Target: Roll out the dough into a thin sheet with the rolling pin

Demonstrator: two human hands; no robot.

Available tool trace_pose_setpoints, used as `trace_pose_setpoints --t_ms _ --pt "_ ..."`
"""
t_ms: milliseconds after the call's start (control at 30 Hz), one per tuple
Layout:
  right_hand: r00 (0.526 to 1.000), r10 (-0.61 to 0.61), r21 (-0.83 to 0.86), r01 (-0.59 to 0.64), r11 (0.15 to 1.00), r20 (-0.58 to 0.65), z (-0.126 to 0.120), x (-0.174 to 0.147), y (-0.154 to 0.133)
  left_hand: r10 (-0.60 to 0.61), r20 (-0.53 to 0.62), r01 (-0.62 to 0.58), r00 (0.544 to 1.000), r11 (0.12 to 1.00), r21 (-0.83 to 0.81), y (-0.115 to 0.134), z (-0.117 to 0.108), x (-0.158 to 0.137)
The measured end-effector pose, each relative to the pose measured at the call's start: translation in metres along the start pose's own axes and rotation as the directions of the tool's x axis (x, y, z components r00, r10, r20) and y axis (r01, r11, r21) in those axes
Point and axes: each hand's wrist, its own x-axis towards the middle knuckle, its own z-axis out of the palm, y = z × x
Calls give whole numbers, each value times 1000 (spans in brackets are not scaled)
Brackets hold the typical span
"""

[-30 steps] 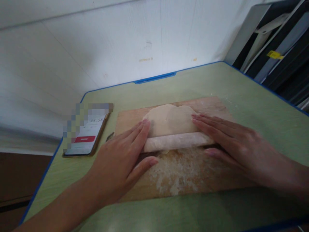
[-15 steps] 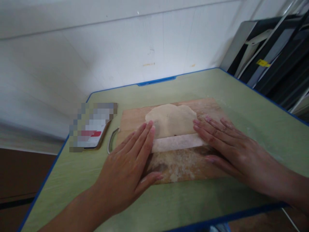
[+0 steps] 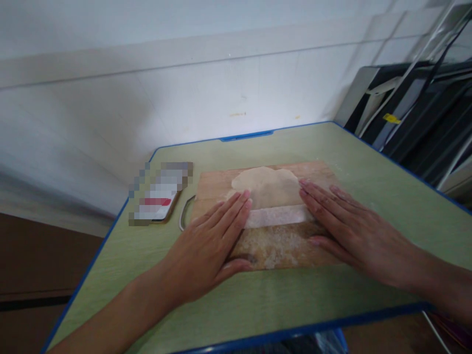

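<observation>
A flat, pale sheet of dough [image 3: 266, 183] with an uneven edge lies on the wooden board [image 3: 276, 253]. Across its near side runs a pale, flour-dusted rolling pin [image 3: 278, 216]. My left hand [image 3: 217, 231] lies flat over the pin's left end, fingers stretched forward and fingertips at the dough's edge. Over the right end rests my right hand [image 3: 348, 223], also flat with fingers extended and thumb apart. Both ends of the pin are hidden under the hands. Loose flour is scattered on the board's near half.
The green table [image 3: 165, 314] has a blue rim. A phone [image 3: 162, 191], partly pixelated, lies left of the board, near the board's metal handle [image 3: 182, 216]. A white wall [image 3: 206, 98] stands behind. Dark folded items [image 3: 424, 113] lean beyond the right edge.
The view has shifted, with the table's back edge lower in the picture. My left hand is slightly closer to my right; both still lie flat on the rolling pin.
</observation>
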Motion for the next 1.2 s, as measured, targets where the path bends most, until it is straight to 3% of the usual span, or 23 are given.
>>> trace_pose_setpoints --t_ms 167,367,433,533,633,767,833,933,1000,1200 --pt "1000 1 0 -1 1000 -15 -4 4 0 -43 7 43 999 982 -186 -4 -5 1" --pt "999 -30 29 30 999 -25 -5 8 3 -123 71 142 990 896 -421 -10 -19 0" --pt "1000 -6 70 7 998 -11 -2 11 5 -169 96 194 981 828 -526 -13 -23 1" --pt "999 33 138 -37 990 25 1 19 8 -270 71 226 960 602 -766 -18 -24 11" --pt "998 45 186 -54 981 53 1 31 9 -344 90 190 935 270 -944 -20 -21 29" --pt "999 38 285 -46 957 33 -5 45 6 -434 186 114 881 -187 -976 -19 -16 48" --pt "996 91 403 -81 912 -6 -10 50 4 -522 199 47 830 -289 -956 -18 -14 51" --pt "974 224 575 -172 800 -20 -18 59 3 -685 200 17 700 -264 -964 -17 -12 52" --pt "954 301 635 -237 736 6 -21 64 3 -735 186 32 652 -219 -975 -16 -13 52" --pt "910 404 752 -331 570 94 -18 72 11 -738 192 59 647 -203 -977 -10 -19 49"
